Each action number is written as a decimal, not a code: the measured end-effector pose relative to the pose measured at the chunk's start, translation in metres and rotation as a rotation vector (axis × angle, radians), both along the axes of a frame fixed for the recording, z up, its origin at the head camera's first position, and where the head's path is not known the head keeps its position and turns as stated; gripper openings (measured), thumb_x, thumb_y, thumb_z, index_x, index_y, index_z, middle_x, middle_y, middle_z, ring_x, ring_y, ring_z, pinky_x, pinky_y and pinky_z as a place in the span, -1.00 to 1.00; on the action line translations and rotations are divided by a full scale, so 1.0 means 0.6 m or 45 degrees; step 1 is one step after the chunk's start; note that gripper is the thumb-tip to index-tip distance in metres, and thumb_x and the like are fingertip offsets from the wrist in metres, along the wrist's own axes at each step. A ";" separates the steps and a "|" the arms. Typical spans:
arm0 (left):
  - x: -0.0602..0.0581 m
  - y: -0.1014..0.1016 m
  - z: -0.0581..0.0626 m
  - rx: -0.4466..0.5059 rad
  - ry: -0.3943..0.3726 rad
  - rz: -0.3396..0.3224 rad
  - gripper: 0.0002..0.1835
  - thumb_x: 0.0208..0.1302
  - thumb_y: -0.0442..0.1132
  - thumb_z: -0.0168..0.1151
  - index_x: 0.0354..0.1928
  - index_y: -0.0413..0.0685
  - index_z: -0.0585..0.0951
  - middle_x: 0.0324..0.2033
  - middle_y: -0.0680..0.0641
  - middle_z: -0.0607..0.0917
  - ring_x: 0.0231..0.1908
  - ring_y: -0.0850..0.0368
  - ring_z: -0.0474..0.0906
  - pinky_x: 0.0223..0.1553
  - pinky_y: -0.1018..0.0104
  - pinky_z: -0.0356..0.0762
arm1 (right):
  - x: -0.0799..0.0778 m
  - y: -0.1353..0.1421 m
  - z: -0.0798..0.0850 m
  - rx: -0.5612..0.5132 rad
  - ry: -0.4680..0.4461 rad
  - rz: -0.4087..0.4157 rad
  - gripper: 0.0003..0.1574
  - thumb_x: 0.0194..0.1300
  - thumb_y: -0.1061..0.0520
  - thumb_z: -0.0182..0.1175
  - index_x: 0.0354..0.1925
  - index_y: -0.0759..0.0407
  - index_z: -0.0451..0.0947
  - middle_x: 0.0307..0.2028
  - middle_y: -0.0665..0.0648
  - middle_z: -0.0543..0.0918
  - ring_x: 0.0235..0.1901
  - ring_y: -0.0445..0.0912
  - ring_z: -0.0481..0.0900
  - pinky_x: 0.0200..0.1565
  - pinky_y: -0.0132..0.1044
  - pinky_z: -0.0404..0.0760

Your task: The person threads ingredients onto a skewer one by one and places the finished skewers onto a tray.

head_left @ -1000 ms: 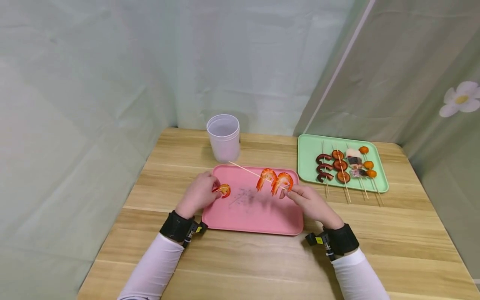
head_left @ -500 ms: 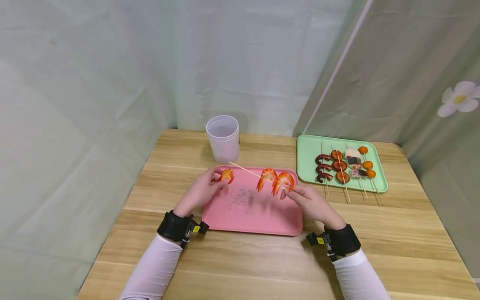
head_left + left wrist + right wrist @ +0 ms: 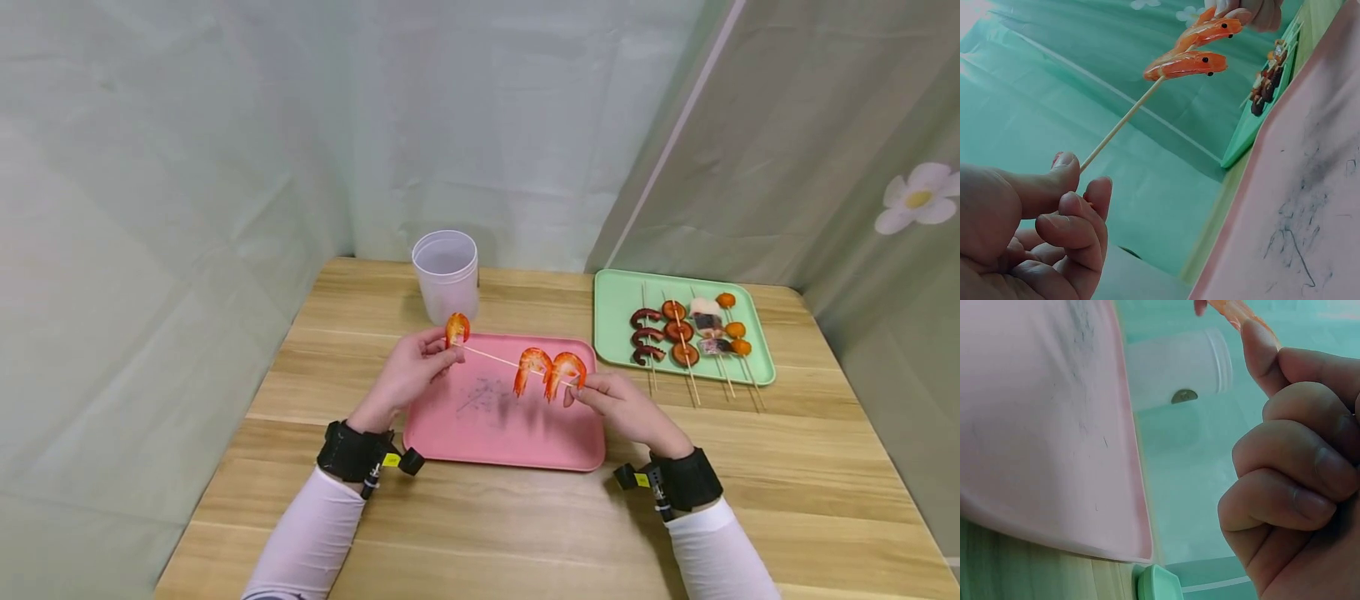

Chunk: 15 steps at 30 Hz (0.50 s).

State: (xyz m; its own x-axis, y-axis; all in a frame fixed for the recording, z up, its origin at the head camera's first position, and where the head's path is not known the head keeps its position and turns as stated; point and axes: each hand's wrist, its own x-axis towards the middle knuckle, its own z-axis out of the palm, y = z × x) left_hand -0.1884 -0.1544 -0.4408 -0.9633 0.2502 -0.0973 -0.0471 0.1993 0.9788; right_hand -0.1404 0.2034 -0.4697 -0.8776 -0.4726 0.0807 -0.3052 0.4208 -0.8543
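In the head view my left hand pinches a curled orange shrimp right at the left tip of a thin wooden skewer. In the left wrist view, thumb and fingers hide most of that shrimp. Two more shrimps are threaded side by side towards the skewer's other end, their dark eyes showing in the left wrist view. There my right hand grips the skewer between thumb and index finger, the other fingers curled in. The skewer slopes slightly down to the right, above a pink tray.
A green tray at the back right bears several finished skewers, among them octopus tentacles, brown round slices and orange balls. Behind the pink tray stands a white cup. Curtains hang around the wooden table.
My left hand has raised its shrimp from the tray's left side up to the skewer's free end. The skewer's left end has dipped a little; my right hand has stayed nearly in place.
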 end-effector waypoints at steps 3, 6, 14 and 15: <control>0.001 -0.002 0.003 0.038 0.000 -0.007 -0.60 0.53 -0.31 0.34 0.29 -0.34 0.59 -0.23 -0.08 0.76 -0.29 0.18 0.61 -0.32 0.43 0.52 | 0.000 -0.001 0.000 0.007 0.021 -0.007 -0.66 0.65 0.16 0.12 -0.22 0.19 0.78 -0.42 0.10 0.56 -0.36 -0.14 0.46 -0.24 -0.27 0.43; 0.003 -0.004 0.004 0.057 0.002 -0.015 -0.60 0.53 -0.29 0.35 0.27 -0.34 0.59 -0.23 -0.09 0.77 -0.30 0.21 0.61 -0.32 0.44 0.52 | 0.001 -0.001 0.000 0.008 0.036 -0.011 -0.66 0.64 0.16 0.13 -0.22 0.17 0.79 -0.38 0.15 0.61 -0.35 -0.14 0.48 -0.22 -0.26 0.46; 0.007 -0.003 0.005 0.003 0.083 -0.003 -0.59 0.46 -0.28 0.43 0.24 -0.31 0.60 -0.23 -0.10 0.76 -0.29 0.13 0.62 -0.31 0.43 0.53 | 0.003 -0.003 0.002 0.015 0.042 -0.008 -0.68 0.63 0.16 0.14 -0.22 0.12 0.80 -0.44 -0.01 0.54 -0.37 -0.15 0.47 -0.24 -0.27 0.45; 0.008 -0.001 0.005 0.002 0.088 0.005 -0.59 0.44 -0.28 0.45 0.22 -0.32 0.62 -0.24 -0.08 0.76 -0.30 0.13 0.62 -0.31 0.43 0.53 | 0.003 -0.004 0.003 0.016 0.043 -0.004 -0.68 0.63 0.16 0.14 -0.21 0.12 0.80 -0.45 0.00 0.53 -0.37 -0.15 0.47 -0.24 -0.27 0.45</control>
